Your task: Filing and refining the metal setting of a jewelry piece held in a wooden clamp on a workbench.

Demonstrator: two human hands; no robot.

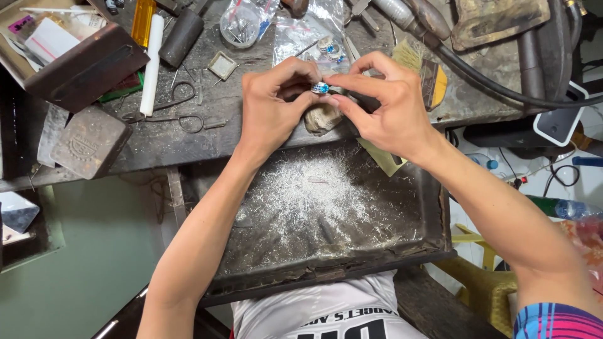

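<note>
My left hand (270, 110) and my right hand (383, 103) meet at the front edge of a worn workbench (182, 135). Between their fingertips sits a small silver ring with a blue stone (320, 88); both hands pinch it, thumbs below and forefingers above. Just beneath the ring a worn wooden bench peg (321, 119) juts from the bench. Under my wrists a dark metal tray (326, 276) catches a spread of silvery filings (308, 188).
Clear plastic bags (308, 31) with small parts lie behind the hands. Scissors (182, 113), a white tube (151, 63), an open box (75, 56) and a metal block (88, 141) crowd the left. A thick hose (490, 78) runs along the right.
</note>
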